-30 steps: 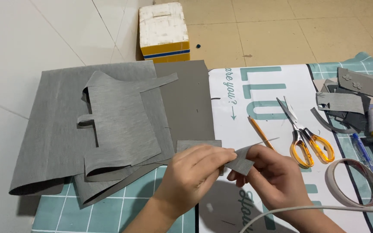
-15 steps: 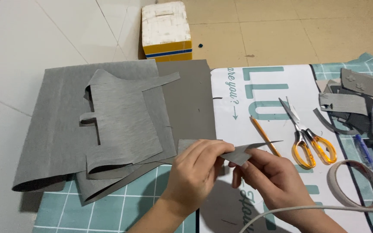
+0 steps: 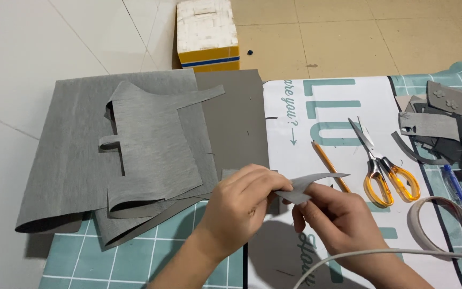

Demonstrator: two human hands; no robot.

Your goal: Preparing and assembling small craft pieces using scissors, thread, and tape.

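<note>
We pinch the small grey scrap point(image 3: 308, 186) between left hand point(image 3: 244, 206) and right hand point(image 3: 338, 225), above the mat point(image 3: 156, 251); since a moment ago its tip points flatter, toward the scissors point(image 3: 383, 168).

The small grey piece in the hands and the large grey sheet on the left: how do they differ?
The small grey piece is a narrow pointed scrap; the large grey sheet is broad, with cut-out shapes lying on it. The small piece is lifted off the mat, pinched by the left hand and right hand; the large sheet lies flat, untouched, partly on the floor. Both look like the same grey material.
</note>
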